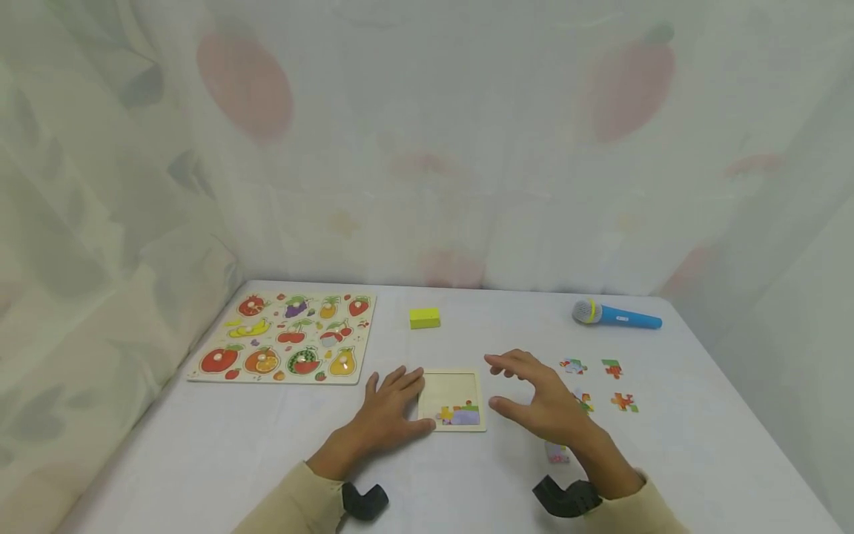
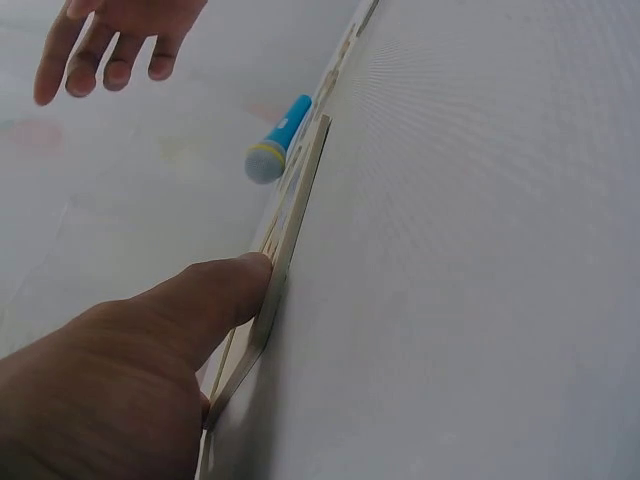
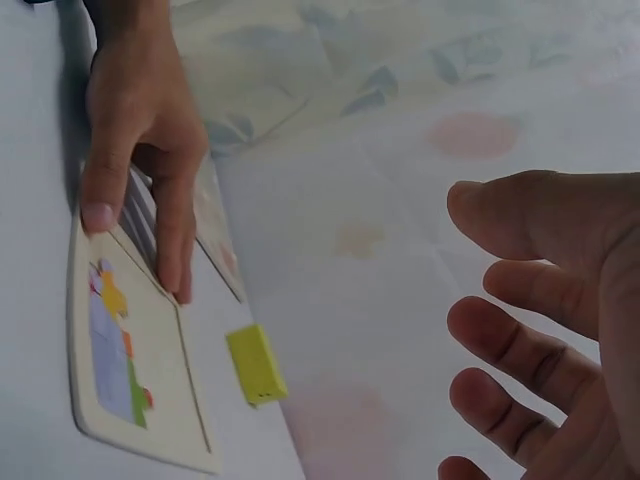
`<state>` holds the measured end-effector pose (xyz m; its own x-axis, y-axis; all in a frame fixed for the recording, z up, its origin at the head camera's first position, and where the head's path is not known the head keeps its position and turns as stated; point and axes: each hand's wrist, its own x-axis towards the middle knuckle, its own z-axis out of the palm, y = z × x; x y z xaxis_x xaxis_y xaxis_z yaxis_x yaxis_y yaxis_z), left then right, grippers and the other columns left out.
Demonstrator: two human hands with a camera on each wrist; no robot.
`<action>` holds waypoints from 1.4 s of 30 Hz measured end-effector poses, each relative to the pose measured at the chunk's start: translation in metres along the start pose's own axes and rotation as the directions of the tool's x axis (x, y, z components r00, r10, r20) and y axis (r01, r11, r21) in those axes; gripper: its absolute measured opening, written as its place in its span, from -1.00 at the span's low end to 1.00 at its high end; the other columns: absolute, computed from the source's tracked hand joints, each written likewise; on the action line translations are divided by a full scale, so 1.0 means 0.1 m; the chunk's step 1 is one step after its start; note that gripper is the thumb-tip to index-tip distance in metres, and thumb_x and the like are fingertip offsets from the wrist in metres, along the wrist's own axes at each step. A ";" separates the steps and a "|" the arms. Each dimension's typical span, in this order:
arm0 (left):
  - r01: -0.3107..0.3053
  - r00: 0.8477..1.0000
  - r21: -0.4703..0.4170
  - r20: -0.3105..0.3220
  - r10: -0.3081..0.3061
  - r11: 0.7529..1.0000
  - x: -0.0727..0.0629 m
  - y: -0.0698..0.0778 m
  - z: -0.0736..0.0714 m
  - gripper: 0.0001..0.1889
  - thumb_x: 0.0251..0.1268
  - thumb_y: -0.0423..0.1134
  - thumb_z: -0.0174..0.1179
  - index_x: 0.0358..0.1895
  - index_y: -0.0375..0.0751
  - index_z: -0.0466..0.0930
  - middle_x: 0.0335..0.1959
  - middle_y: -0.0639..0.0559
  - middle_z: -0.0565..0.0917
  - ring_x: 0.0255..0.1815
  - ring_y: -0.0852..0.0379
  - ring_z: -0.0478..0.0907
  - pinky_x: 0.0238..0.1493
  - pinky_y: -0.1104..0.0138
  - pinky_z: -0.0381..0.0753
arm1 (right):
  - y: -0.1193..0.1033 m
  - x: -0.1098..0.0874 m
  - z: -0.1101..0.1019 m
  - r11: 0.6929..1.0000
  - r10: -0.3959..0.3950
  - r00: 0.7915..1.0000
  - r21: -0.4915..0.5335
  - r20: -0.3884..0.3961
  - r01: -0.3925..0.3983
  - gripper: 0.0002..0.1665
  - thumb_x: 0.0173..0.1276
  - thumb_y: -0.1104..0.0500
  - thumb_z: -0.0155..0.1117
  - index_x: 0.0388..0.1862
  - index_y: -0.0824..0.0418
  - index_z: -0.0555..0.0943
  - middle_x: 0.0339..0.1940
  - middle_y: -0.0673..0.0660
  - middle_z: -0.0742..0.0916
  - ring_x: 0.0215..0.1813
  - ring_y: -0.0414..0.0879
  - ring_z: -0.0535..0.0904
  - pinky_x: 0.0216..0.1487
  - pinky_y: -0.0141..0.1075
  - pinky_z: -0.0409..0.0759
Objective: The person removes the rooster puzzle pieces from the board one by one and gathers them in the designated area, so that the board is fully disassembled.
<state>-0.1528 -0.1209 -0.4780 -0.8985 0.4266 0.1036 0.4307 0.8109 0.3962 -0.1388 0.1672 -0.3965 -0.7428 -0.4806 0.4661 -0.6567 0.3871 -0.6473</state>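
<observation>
My left hand (image 1: 385,417) rests at the left side of a small wooden puzzle tray (image 1: 454,370), fingers extended. Its thumb (image 2: 215,290) lies on the rim at the lower left corner, and the fingertips touch near the upper left corner. A few joined puzzle pieces (image 1: 465,414), yellow, lilac and green, lie along the tray's lower side. Just right of the tray, my right hand (image 1: 550,404) hovers with fingers spread and nothing between them. Loose puzzle pieces (image 1: 624,402) lie beyond and beneath it; one piece (image 1: 557,453) is by the wrist.
A fruit peg board (image 1: 363,326) lies at the back left. Behind the tray sits a yellow block (image 1: 425,319). A blue toy microphone (image 1: 627,317) is at the back right. Patterned curtains (image 1: 427,148) enclose the white table (image 1: 200,460) at the back and sides.
</observation>
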 end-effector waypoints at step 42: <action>-0.009 1.000 0.018 0.002 0.009 1.000 0.01 0.00 -0.01 -0.16 0.13 0.31 0.20 0.38 -0.18 0.37 0.45 0.03 0.27 0.46 -0.12 0.07 0.28 -0.32 -0.18 | 0.39 -0.01 0.83 0.972 0.186 0.964 -0.180 0.190 -0.152 -0.52 0.19 0.16 0.42 0.10 0.24 0.64 -0.16 -0.07 0.49 -0.10 -0.15 0.33 -0.08 -0.20 0.42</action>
<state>-0.1537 -0.1208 -0.4770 -0.8944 0.4347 0.1055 0.4404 0.8142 0.3784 -0.1529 0.1180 -0.4724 -0.8131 -0.5412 0.2145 -0.5490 0.5904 -0.5916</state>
